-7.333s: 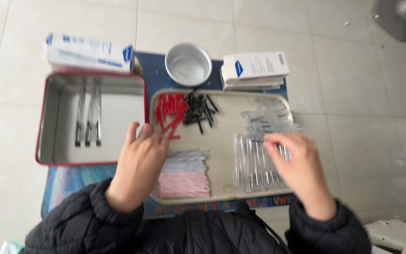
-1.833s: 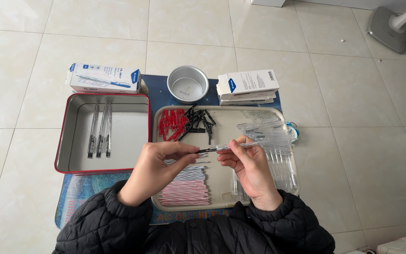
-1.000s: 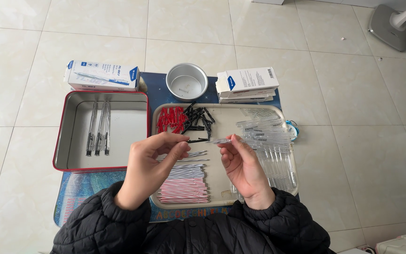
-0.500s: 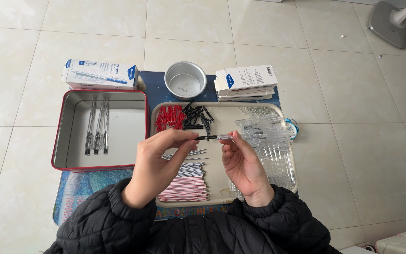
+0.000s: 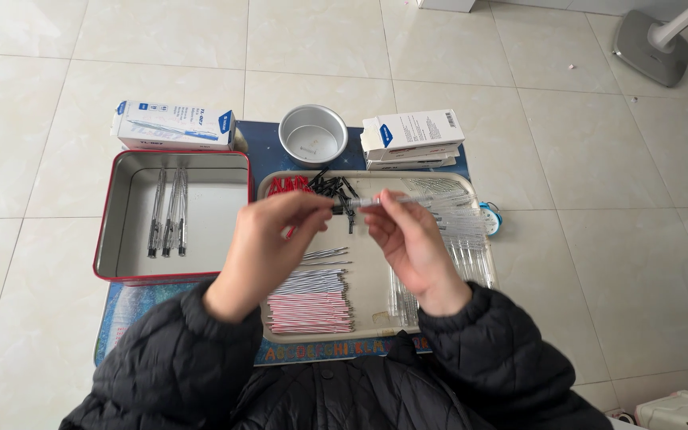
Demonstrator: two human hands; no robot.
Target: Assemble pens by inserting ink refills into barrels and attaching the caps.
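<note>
Clear plastic and featherlight, the pen barrel [image 5: 376,201] looks stiff but slippery, so we pinch its ends between both hands, left hand [image 5: 268,247] and right hand [image 5: 412,243].

1 long white-and-blue carton [image 5: 173,126] lies on the floor above the red tin's far edge; a stack of flat white-and-blue boxes [image 5: 414,139] sits right of the round metal bowl.
</note>
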